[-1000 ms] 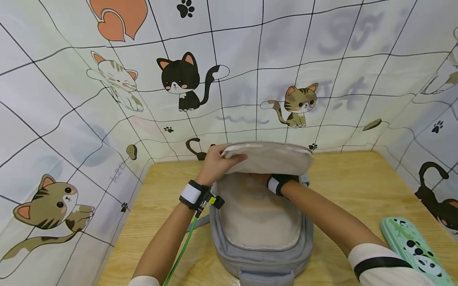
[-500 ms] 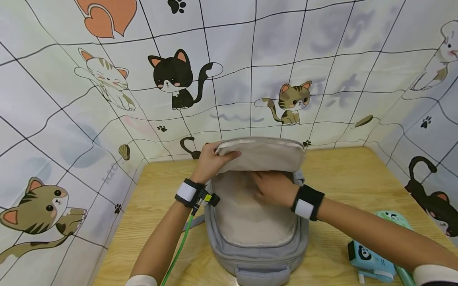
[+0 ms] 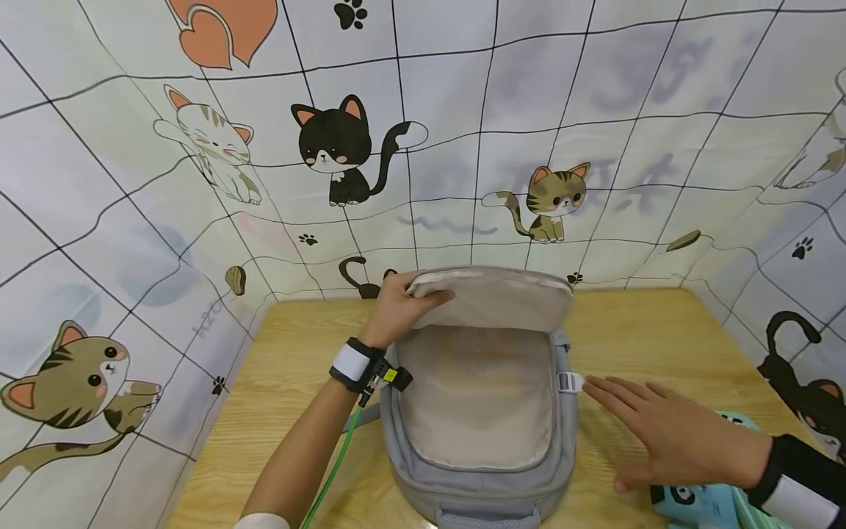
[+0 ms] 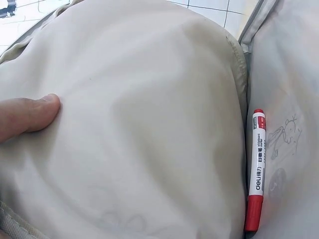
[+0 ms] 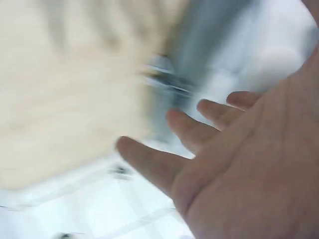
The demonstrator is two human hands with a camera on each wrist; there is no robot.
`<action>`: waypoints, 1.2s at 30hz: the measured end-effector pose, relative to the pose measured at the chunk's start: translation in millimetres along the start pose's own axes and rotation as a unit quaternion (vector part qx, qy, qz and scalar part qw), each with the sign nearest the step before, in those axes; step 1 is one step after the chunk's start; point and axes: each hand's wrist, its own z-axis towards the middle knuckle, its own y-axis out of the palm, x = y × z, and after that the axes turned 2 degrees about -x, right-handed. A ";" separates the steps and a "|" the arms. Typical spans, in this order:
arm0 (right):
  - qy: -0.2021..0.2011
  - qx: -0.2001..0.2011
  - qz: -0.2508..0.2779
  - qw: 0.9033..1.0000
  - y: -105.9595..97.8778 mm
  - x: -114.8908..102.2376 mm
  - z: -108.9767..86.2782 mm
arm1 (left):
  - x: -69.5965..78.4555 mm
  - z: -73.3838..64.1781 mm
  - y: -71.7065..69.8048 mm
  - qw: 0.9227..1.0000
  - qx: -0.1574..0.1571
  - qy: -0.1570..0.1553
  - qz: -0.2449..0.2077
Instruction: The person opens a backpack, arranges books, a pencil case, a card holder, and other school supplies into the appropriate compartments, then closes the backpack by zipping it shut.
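A grey backpack (image 3: 423,481) lies on the table with its front flap (image 3: 492,301) lifted, showing the beige lining. My left hand (image 3: 399,308) grips the flap's left edge, thumb (image 4: 30,115) on the inner side. Deep in the fold, in the left wrist view, lies a red-and-white whiteboard marker (image 4: 257,164). Beyond the bag's right side my right hand (image 3: 681,433) hovers with its fingers stretched out, holding nothing. Its fingertips are close to the white strap buckle (image 3: 570,383); whether they touch it I cannot tell.
Partly under my right hand sit a light blue panda item (image 3: 694,503) and a green case (image 3: 743,421). The wooden table (image 3: 317,353) meets a cat-printed wall sheet (image 3: 449,176) behind the bag. A green cable (image 3: 337,463) runs from my left wrist.
My right hand has come out of the bag's opening and moved right, over the table. My left hand keeps holding the flap up.
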 end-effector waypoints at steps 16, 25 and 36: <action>-0.004 -0.071 -0.012 0.997 73.6 44.6 -35.2 | 1.4 -4.2 0.2 1.000 0.010 -0.008 0.011; -0.023 -0.068 0.092 0.993 76.0 44.4 -7.6 | -2.0 -7.1 4.1 1.000 0.005 -0.012 0.028; -0.054 0.111 -0.005 0.992 92.0 28.5 22.2 | -0.8 -7.7 4.3 0.999 0.008 -0.023 0.030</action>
